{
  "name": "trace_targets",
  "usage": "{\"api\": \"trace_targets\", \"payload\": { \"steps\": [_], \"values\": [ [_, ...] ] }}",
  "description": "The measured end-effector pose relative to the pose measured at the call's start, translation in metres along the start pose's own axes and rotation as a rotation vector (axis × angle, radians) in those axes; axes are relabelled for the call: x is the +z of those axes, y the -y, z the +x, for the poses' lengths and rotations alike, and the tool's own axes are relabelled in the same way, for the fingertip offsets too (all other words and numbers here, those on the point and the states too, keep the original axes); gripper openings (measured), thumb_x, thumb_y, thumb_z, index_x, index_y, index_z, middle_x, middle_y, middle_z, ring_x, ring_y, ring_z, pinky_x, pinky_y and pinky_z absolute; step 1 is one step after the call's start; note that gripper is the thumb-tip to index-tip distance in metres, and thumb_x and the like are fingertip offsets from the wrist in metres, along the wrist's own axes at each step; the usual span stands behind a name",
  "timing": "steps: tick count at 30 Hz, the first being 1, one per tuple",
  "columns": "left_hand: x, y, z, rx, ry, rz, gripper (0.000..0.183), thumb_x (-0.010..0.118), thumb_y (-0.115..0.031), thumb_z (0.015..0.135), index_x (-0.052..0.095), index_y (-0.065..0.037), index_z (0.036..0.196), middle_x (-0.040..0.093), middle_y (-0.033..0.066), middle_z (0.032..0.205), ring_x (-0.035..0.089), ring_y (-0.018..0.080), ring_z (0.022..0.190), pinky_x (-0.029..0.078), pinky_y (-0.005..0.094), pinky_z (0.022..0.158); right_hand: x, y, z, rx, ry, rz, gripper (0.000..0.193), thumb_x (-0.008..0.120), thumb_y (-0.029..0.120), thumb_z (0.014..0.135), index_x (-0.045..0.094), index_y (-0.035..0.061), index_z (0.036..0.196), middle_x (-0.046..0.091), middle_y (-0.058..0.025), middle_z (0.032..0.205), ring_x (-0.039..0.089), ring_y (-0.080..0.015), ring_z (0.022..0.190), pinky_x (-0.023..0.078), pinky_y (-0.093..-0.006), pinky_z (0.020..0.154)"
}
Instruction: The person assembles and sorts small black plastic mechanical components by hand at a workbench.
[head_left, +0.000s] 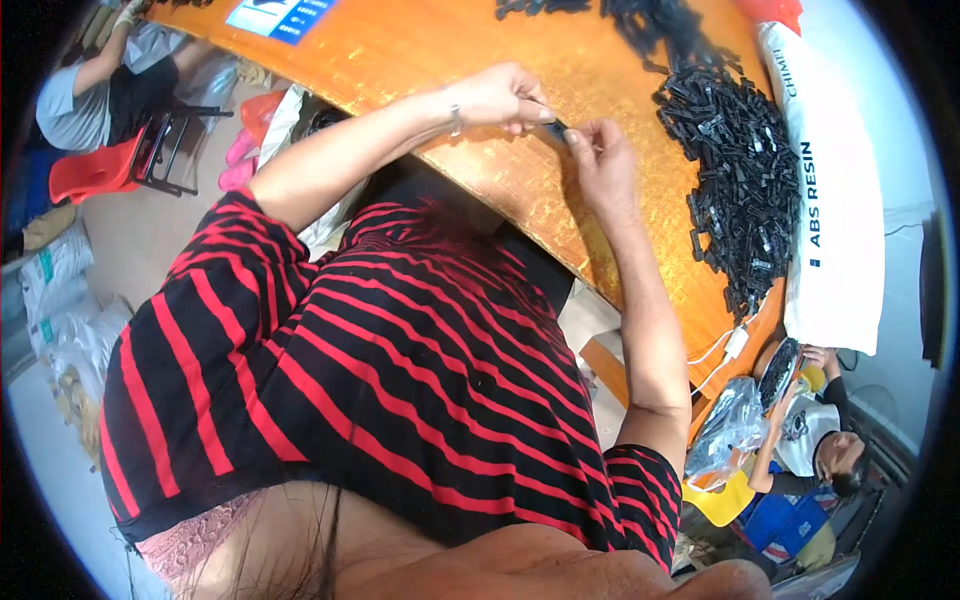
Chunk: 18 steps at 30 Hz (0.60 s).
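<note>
Holding small black piece [557, 129] over counter [420, 50], near its edge | clamped in fingers of left hand [505, 97] and right hand [607, 170] | seemingly midway on this one; unable to tell finished from waiting in heap of black pieces [735, 180] at right

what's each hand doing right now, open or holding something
Left hand: closed, pinching a small black plastic piece.
Right hand: closed, apparently pinching the other end of that piece.

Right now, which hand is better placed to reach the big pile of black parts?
Probably the right hand: it is nearer the pile of black parts, while the left hand is farther away. Both hold the small black piece, though.
</note>
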<state>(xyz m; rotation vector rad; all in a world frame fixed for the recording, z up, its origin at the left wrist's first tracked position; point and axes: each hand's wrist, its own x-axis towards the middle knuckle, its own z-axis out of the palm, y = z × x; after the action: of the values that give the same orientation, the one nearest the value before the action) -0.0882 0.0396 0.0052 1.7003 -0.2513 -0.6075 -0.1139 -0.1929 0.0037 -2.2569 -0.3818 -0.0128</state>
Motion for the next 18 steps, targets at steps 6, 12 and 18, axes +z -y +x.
{"api": "trace_targets", "payload": {
  "steps": [6,12,18],
  "values": [
    [0.004,-0.003,-0.046,0.067,-0.035,-0.172,0.018,0.066,-0.021,0.099,0.067,-0.003,0.103,0.066,-0.0006,0.084,0.06,0.0057,0.069,0.05,0.0205,0.062,0.008,0.04,-0.005,0.192,0.257,0.267,0.016,0.063,0.016,0.098,0.064,-0.0005,0.101,0.067,-0.007,0.068,0.063,-0.0152,0.052,0.052,-0.0331,0.052],
    [-0.058,0.012,-0.125,-0.083,0.056,-0.036,0.02,0.068,-0.018,0.096,0.066,-0.002,0.107,0.065,-0.0007,0.087,0.06,0.0077,0.081,0.048,0.0226,0.075,0.026,0.044,-0.008,0.053,0.504,0.317,0.022,0.072,0.02,0.092,0.067,0.0026,0.104,0.07,-0.0074,0.076,0.068,-0.0158,0.069,0.055,-0.0327,0.064],
    [-0.125,0.001,-0.193,-0.149,-0.236,0.485,0.025,0.074,-0.016,0.09,0.068,-0.001,0.108,0.07,0.0032,0.102,0.063,0.0116,0.097,0.051,0.0308,0.089,-0.045,-0.022,0.036,-0.112,-0.096,-0.435,0.017,0.071,0.017,0.088,0.07,0.0047,0.1,0.069,-0.0181,0.097,0.067,-0.0383,0.091,0.054,-0.0451,0.079]
  ]
}}
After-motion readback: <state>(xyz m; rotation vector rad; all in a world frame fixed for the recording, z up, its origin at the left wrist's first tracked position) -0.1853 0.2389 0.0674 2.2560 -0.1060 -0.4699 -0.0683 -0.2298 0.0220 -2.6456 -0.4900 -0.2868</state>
